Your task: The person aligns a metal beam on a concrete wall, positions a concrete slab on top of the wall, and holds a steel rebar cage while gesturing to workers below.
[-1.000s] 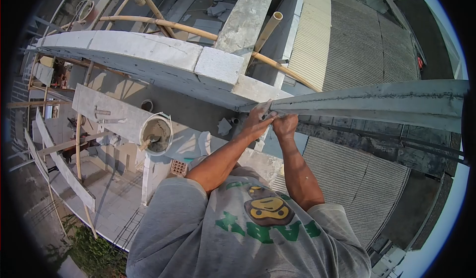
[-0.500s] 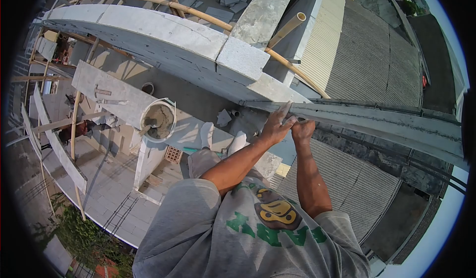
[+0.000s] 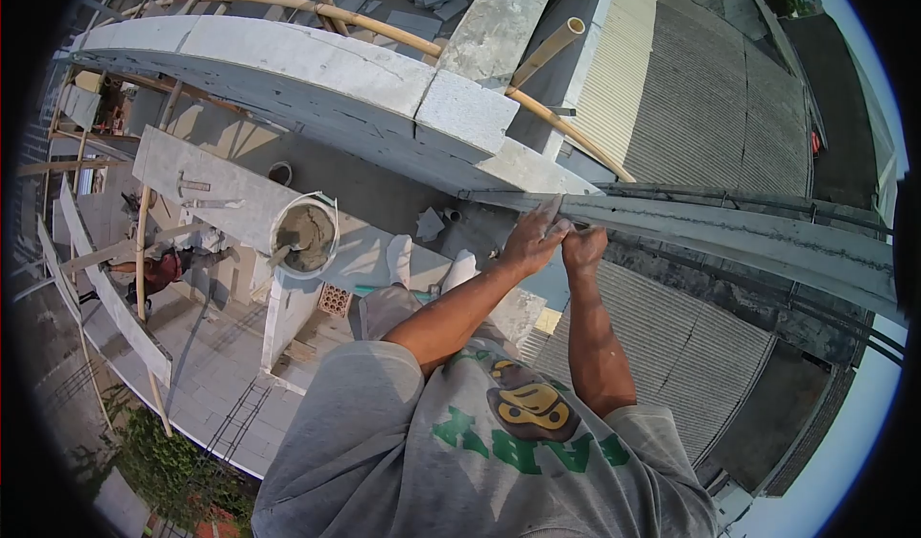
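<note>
My left hand [image 3: 533, 241] and my right hand [image 3: 583, 248] are close together at the near edge of a long grey beam [image 3: 729, 239]. The left index finger reaches up over the beam's face, while the other fingers bend in toward the right hand. Curled fingers make my right hand look closed, with its thumb side next to the left fingertips. Whatever lies between the fingers is too small or hidden to name. The beam runs from the end of a light block wall [image 3: 460, 116] out to the right.
A bucket of mortar [image 3: 309, 236] stands on the left beside a plank [image 3: 211, 178] bearing a hammer [image 3: 194, 185]. Bamboo poles [image 3: 547, 54] cross near the wall. Corrugated roofs [image 3: 662, 337] lie below at right. Another person [image 3: 163, 269] is lower left.
My hands keep nearly the same pose at the beam. The view has shifted slightly, and the person at lower left shows more fully.
</note>
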